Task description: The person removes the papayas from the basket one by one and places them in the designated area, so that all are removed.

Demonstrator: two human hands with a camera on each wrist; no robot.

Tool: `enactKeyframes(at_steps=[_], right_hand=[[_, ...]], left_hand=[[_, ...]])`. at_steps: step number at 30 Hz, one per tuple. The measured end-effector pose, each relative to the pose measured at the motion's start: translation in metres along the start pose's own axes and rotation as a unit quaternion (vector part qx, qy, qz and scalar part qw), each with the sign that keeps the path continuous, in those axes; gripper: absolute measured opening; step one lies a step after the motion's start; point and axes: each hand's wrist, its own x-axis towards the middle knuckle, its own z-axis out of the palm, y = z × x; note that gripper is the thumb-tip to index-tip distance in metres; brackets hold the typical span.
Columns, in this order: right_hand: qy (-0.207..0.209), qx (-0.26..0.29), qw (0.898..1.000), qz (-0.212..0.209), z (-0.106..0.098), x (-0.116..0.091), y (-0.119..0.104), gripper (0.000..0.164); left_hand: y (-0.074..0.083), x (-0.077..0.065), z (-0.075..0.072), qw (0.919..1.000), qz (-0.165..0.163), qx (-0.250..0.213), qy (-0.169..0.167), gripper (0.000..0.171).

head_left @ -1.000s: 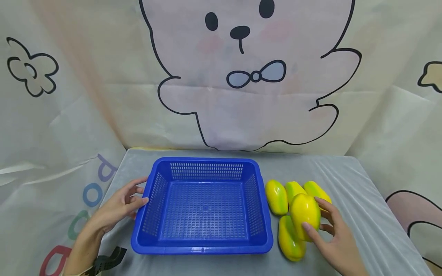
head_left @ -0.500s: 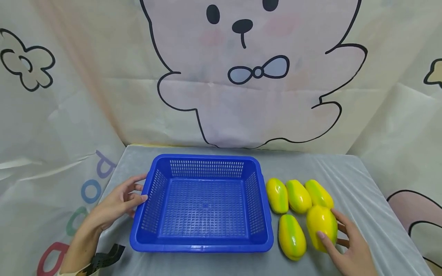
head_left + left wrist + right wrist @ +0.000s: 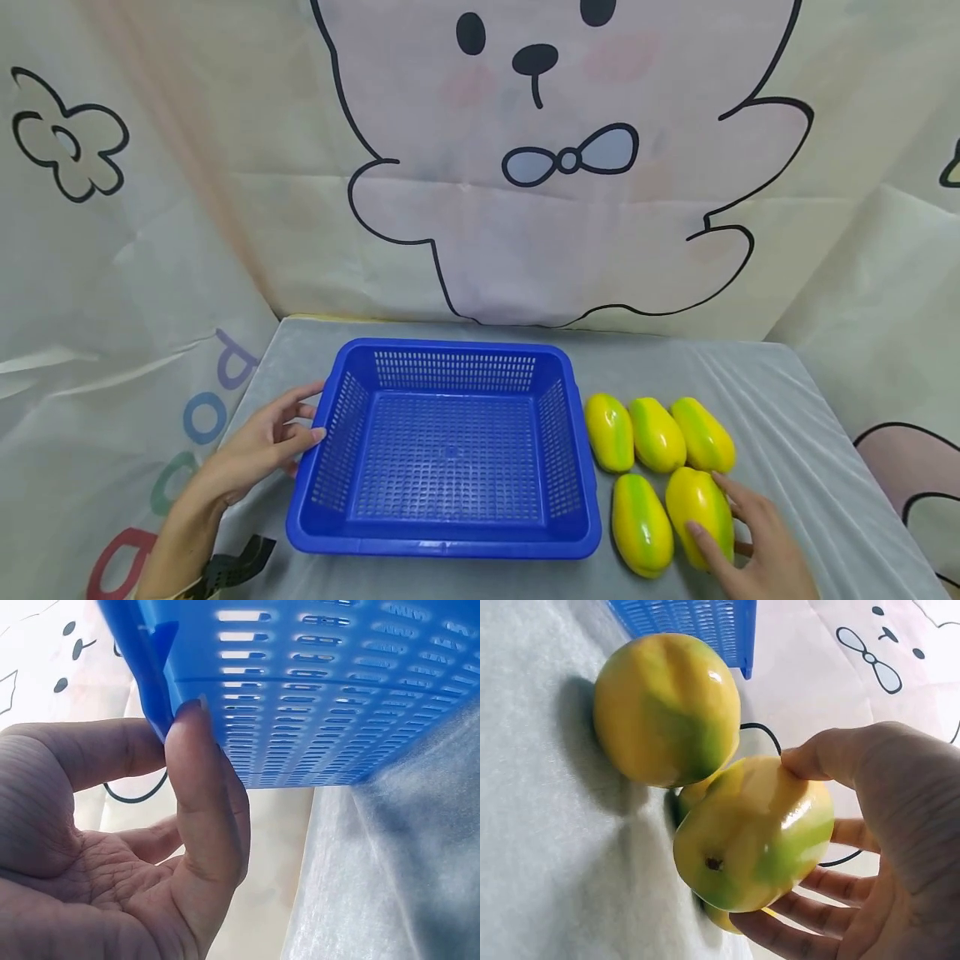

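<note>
My left hand (image 3: 262,442) pinches the left rim of a blue plastic basket (image 3: 442,547); in the left wrist view the thumb and fingers grip the basket's edge (image 3: 154,697). Nothing lies inside the basket. My right hand (image 3: 761,533) holds a glossy yellow-green mango (image 3: 697,508) between thumb and fingers, low at the front right of the mango group. To its left lies another mango (image 3: 642,525). Behind them, a row of mangoes (image 3: 657,433) rests on the cloth. In the right wrist view the held mango (image 3: 757,832) shows a dark stem spot.
A grey cloth (image 3: 780,417) covers the table. A pale curtain with a cartoon bear (image 3: 562,250) hangs at the table's back edge, and side curtains stand left and right. A dark strap (image 3: 240,562) is around the left wrist.
The right hand has brought its mango right and down, from over the front-left mango to a spot beside it. The left hand stays on the basket rim.
</note>
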Motion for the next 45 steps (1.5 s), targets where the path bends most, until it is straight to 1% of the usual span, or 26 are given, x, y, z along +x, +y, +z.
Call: enactKeyframes(at_steps=[4,7,10,14,19,25,29,34,35,37,39,42,45], right_hand=[[-0.030,-0.010,0.999,0.021,0.003,0.003,0.001,0.084],[-0.044,-0.021,0.999,0.022,0.006,0.005,0.003,0.086],[-0.038,-0.033,0.999,0.012,0.010,0.003,0.006,0.084],[-0.022,-0.032,0.999,0.001,0.016,-0.003,0.008,0.080],[-0.009,-0.039,0.999,0.000,0.019,-0.007,0.006,0.079],[-0.004,-0.051,0.999,0.015,0.018,-0.006,0.005,0.080],[-0.023,-0.037,0.999,0.030,0.017,-0.004,0.003,0.083],[-0.081,-0.015,0.994,0.065,0.013,0.005,0.002,0.088],[-0.088,-0.007,0.994,0.069,0.011,0.007,0.002,0.087],[-0.090,0.004,0.994,0.062,0.009,0.010,0.004,0.081],[-0.077,0.014,0.996,0.046,0.007,0.011,0.006,0.072],[-0.045,0.005,0.999,0.023,0.005,0.012,0.010,0.060],[-0.032,0.004,0.999,0.023,0.003,0.015,0.013,0.056]], left_hand=[[0.000,0.000,0.000,1.0000,-0.003,-0.001,0.002,0.077],[0.000,0.000,-0.001,1.0000,0.002,0.003,0.005,0.077],[0.001,0.001,-0.002,0.9999,0.007,0.007,0.006,0.077],[0.001,0.000,-0.003,1.0000,0.003,0.009,0.000,0.077],[0.000,-0.001,-0.003,0.9999,-0.004,0.011,0.000,0.078],[-0.001,-0.001,-0.002,0.9999,-0.007,0.009,0.001,0.079],[-0.001,-0.001,-0.002,0.9999,-0.008,0.009,0.002,0.079],[-0.001,-0.002,-0.003,0.9999,-0.007,0.007,0.005,0.078],[-0.001,-0.002,-0.004,0.9999,-0.007,0.007,0.006,0.078],[-0.001,-0.003,-0.004,0.9999,-0.007,0.007,0.008,0.078],[-0.001,-0.002,-0.005,0.9999,-0.007,0.009,0.009,0.078],[-0.002,-0.003,-0.007,0.9999,-0.007,0.012,0.009,0.079],[-0.004,-0.003,-0.008,0.9999,-0.009,0.011,0.009,0.078]])
